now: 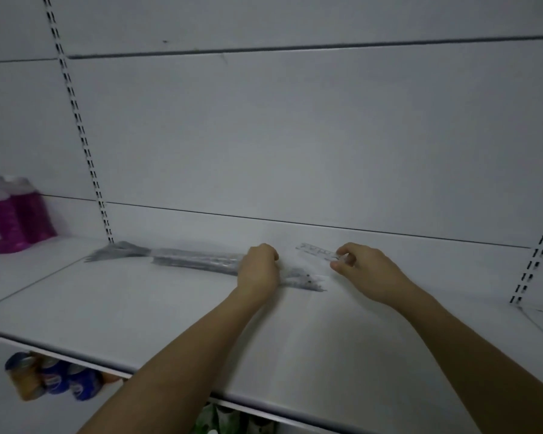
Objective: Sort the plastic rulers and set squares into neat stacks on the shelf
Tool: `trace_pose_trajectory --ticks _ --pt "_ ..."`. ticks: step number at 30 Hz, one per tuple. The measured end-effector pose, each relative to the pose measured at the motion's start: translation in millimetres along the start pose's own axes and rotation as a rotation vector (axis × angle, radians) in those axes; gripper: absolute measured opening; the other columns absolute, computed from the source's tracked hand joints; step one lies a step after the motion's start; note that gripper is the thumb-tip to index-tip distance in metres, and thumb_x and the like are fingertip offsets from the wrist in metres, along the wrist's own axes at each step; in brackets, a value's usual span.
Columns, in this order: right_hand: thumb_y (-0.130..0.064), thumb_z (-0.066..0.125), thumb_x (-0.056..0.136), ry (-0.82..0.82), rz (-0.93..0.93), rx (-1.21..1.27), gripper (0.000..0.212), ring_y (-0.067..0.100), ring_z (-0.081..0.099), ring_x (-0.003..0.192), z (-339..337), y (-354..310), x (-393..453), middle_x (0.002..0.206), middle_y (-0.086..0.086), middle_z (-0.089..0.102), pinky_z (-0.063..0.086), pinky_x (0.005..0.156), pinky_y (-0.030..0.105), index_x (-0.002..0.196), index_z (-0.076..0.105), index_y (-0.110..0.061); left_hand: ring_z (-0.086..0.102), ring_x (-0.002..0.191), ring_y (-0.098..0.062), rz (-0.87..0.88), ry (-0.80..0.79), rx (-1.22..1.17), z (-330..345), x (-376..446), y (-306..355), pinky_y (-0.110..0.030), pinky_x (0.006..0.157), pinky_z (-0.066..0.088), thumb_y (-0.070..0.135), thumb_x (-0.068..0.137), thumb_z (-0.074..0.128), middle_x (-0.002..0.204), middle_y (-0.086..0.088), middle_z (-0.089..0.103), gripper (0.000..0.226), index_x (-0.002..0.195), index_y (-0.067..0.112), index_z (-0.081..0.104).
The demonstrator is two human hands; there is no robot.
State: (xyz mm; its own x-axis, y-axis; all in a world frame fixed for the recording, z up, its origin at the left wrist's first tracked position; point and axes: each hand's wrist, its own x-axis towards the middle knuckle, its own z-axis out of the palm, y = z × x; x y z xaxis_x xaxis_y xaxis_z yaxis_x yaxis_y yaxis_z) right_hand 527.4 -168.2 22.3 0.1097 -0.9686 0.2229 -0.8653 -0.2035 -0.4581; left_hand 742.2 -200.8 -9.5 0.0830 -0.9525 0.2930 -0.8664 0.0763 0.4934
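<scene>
Rulers (198, 260) of clear plastic are bunched along the shelf (138, 314), pressed down by the left hand (259, 267) with fingers curled over them. One short ruler (318, 251) is pinched at its end by the right hand (362, 270). Light, thin, slippery stock is judged — best gripped by the edges, squared together.
</scene>
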Motion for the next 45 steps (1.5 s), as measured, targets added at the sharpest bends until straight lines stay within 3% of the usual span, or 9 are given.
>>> trace_pose_trajectory --ticks 4,10,18,24,28,30,36,45 --pt "-0.046 0.057 0.091 0.031 -0.038 0.021 0.032 0.017 0.059 0.096 7 -17 9 0.110 -0.004 0.063 0.048 0.085 0.035 0.114 0.058 -0.024 0.064 0.099 -0.030 0.078 0.033 0.047 -21 -6 -13 -0.036 0.083 0.052 0.007 0.089 0.052 0.103 -0.010 0.070 0.024 0.104 0.010 0.071" --pt "-0.046 0.059 0.090 0.001 -0.080 0.041 0.027 0.014 0.058 0.095 37 -67 27 0.109 -0.009 0.062 0.047 0.083 0.032 0.111 0.059 -0.028 0.060 0.105 -0.018 0.208 0.003 0.084 -64 -33 -65 -0.030 0.084 0.049 0.030 0.096 0.050 0.113 0.004 0.068 0.026 0.112 0.025 0.070" --pt "-0.045 0.063 0.087 -0.008 -0.132 0.072 0.029 0.015 0.059 0.096 82 -160 53 0.103 -0.008 0.062 0.048 0.087 0.034 0.110 0.063 -0.027 0.055 0.114 -0.012 0.228 -0.112 0.085 -125 -51 -176 -0.025 0.093 0.043 0.035 0.097 0.049 0.123 0.010 0.062 0.029 0.118 0.026 0.066" --pt "-0.041 0.063 0.088 -0.028 -0.147 -0.041 0.030 0.016 0.058 0.095 123 -224 73 0.102 -0.005 0.062 0.048 0.087 0.035 0.110 0.065 -0.021 0.047 0.124 -0.019 0.289 -0.191 0.119 -133 -46 -252 -0.039 0.104 0.039 0.047 0.097 0.043 0.134 0.006 0.053 0.037 0.127 0.032 0.059" --pt "-0.038 0.063 0.088 -0.040 -0.122 -0.110 0.030 0.016 0.057 0.094 141 -245 81 0.104 -0.003 0.061 0.049 0.088 0.036 0.111 0.066 -0.019 0.031 0.137 -0.018 0.285 -0.231 0.141 -127 -45 -254 -0.051 0.115 0.017 0.053 0.097 0.036 0.146 0.008 0.040 0.044 0.136 0.034 0.047" --pt "-0.037 0.062 0.089 -0.058 -0.112 -0.119 0.030 0.016 0.057 0.094 146 -250 84 0.105 -0.002 0.061 0.047 0.086 0.032 0.111 0.066 -0.017 0.031 0.137 -0.019 0.286 -0.236 0.126 -126 -44 -255 -0.053 0.115 0.013 0.052 0.097 0.036 0.145 0.007 0.040 0.044 0.136 0.034 0.045" --pt "-0.033 0.063 0.090 -0.088 -0.104 -0.134 0.028 0.017 0.056 0.091 156 -248 92 0.106 0.003 0.063 0.043 0.080 0.027 0.111 0.066 -0.014 0.032 0.134 -0.019 0.287 -0.220 0.090 -125 -43 -257 -0.052 0.114 0.014 0.050 0.097 0.037 0.142 0.006 0.042 0.042 0.135 0.033 0.047" --pt "-0.037 0.061 0.090 -0.116 -0.104 -0.220 0.040 0.022 0.055 0.107 155 -253 92 0.122 0.003 0.056 0.046 0.095 0.037 0.124 0.060 -0.017 0.034 0.132 -0.020 0.279 -0.219 0.082 -128 -43 -256 -0.051 0.113 0.016 0.049 0.097 0.038 0.139 0.005 0.044 0.041 0.134 0.032 0.048"
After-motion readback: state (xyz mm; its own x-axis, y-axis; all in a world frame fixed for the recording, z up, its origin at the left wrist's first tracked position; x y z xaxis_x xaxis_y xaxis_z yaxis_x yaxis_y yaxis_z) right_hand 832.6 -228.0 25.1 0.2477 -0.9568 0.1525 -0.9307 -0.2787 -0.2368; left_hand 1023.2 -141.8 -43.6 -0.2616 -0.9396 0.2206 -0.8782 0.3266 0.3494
